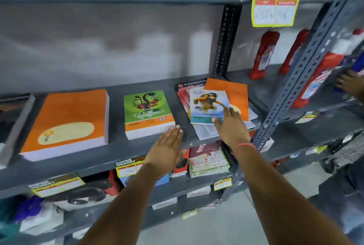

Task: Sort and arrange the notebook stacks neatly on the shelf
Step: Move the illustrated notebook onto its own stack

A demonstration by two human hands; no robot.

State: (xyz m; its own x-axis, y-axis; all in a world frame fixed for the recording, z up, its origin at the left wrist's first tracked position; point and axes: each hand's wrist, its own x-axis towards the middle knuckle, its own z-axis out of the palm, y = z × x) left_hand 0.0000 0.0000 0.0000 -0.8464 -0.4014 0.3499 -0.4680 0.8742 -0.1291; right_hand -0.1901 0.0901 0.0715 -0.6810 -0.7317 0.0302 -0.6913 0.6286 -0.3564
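Note:
On the grey metal shelf (118, 146) lie three groups of notebooks. A thick orange stack (67, 122) sits at the left. A green "Coffee" stack (147, 112) sits in the middle. At the right is a messy pile (234, 97) with an astronaut-cover notebook (206, 104) on top, an orange one and red ones skewed beneath. My right hand (230, 126) rests flat on the front right corner of the astronaut notebook, fingers spread. My left hand (167, 150) hovers flat at the shelf's front edge, fingertips just short of the Coffee stack, holding nothing.
A perforated grey upright (291, 79) stands right of the messy pile. Red bottles (264, 55) stand on the neighbouring shelf, where another person's hand (348, 83) reaches. A price sign (275, 0) hangs above. The lower shelf holds more notebooks (208, 162) and price tags.

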